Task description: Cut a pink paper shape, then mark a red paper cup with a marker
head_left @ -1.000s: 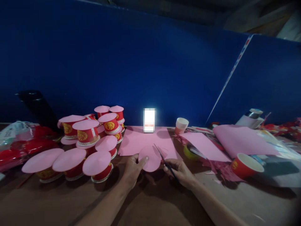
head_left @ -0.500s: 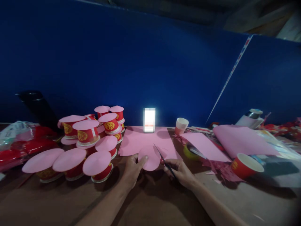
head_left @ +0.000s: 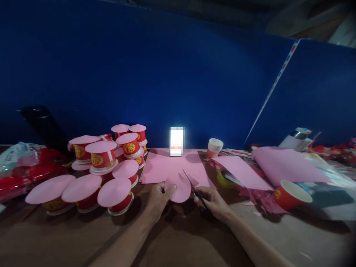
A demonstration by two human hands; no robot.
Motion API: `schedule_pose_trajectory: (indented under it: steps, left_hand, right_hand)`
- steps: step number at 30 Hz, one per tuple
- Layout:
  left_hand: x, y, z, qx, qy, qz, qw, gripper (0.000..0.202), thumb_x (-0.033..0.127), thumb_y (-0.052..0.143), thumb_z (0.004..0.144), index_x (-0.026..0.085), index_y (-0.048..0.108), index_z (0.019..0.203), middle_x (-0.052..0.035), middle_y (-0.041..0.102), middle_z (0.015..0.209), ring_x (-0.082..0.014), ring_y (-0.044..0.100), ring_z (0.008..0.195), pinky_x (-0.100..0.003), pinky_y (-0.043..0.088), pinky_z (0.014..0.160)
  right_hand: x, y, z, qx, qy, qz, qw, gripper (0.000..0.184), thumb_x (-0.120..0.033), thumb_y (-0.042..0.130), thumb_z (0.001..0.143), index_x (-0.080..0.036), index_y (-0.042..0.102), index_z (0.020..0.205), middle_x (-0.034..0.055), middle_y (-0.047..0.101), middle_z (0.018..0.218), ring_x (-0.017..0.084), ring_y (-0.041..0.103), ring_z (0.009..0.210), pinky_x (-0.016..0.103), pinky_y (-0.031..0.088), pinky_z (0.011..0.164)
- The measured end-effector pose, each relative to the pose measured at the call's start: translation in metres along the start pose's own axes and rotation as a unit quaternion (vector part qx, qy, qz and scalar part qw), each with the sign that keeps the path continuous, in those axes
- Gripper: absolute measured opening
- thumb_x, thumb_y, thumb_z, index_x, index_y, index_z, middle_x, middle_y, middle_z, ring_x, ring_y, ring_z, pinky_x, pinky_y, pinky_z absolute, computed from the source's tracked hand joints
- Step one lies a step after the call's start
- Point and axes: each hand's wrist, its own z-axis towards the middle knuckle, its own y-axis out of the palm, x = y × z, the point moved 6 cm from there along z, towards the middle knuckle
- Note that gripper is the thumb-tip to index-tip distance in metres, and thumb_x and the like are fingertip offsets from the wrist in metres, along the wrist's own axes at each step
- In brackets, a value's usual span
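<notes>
My left hand (head_left: 157, 198) pinches a round pink paper disc (head_left: 178, 188) by its left edge, thumb on top. My right hand (head_left: 213, 200) grips a pair of dark scissors (head_left: 194, 187) whose blades point up and away, cutting into the disc's right edge. Both hands hover just above the brown table, in front of flat pink paper sheets (head_left: 172, 165).
Several upturned red paper cups topped with pink discs (head_left: 102, 163) crowd the left. A lit phone (head_left: 176, 141) leans on the blue wall. A small white cup (head_left: 214, 148), more pink paper (head_left: 280, 163), a tipped red cup (head_left: 290, 194) and pink scraps lie right.
The pink disc has turned slightly in my left hand, its left edge curling upward. The scissors stay in the cut at nearly the same spot.
</notes>
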Motion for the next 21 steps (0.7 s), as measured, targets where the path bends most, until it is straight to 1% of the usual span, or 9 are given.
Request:
schedule_pose_trajectory:
  steps: [6, 9, 14, 21]
  left_hand:
    - [-0.0007, 0.0000, -0.0007, 0.005, -0.010, -0.008, 1.000, 0.031, 0.039, 0.072, 0.059, 0.010, 0.066, 0.070, -0.0003, 0.060, 0.057, -0.0117, 0.050, 0.054, -0.022, 0.039, 0.052]
    - [-0.0017, 0.0005, -0.0004, 0.001, -0.012, -0.014, 1.000, 0.030, 0.038, 0.071, 0.061, 0.010, 0.067, 0.072, -0.0013, 0.061, 0.058, -0.0130, 0.052, 0.056, -0.023, 0.040, 0.054]
    - [-0.0003, 0.0015, -0.0015, -0.002, -0.017, -0.035, 0.999, 0.033, 0.037, 0.071, 0.061, 0.010, 0.069, 0.080, -0.0032, 0.065, 0.063, -0.0151, 0.055, 0.060, -0.025, 0.043, 0.058]
    - [0.0031, 0.0018, -0.0019, -0.005, -0.010, -0.022, 1.000, 0.030, 0.038, 0.068, 0.064, 0.010, 0.067, 0.076, -0.0032, 0.064, 0.064, -0.0142, 0.054, 0.060, -0.024, 0.042, 0.056]
  right_hand:
    - [-0.0009, 0.0006, -0.0003, -0.003, -0.001, 0.005, 1.000, 0.029, -0.043, 0.065, 0.073, -0.014, 0.059, 0.078, -0.0041, 0.045, 0.060, 0.006, 0.039, 0.050, 0.019, 0.035, 0.047]
    - [-0.0014, 0.0005, -0.0005, -0.004, 0.000, 0.008, 1.000, 0.031, -0.044, 0.065, 0.073, -0.014, 0.060, 0.080, -0.0045, 0.044, 0.059, 0.006, 0.038, 0.048, 0.018, 0.033, 0.045]
    - [-0.0048, 0.0008, -0.0012, -0.005, -0.001, 0.002, 1.000, 0.032, -0.044, 0.064, 0.073, -0.014, 0.062, 0.084, -0.0047, 0.043, 0.058, 0.006, 0.038, 0.048, 0.019, 0.032, 0.045]
    - [-0.0017, -0.0008, -0.0016, 0.003, 0.006, 0.007, 1.000, 0.032, -0.045, 0.066, 0.072, -0.015, 0.063, 0.082, -0.0046, 0.046, 0.057, 0.006, 0.039, 0.047, 0.019, 0.032, 0.043]
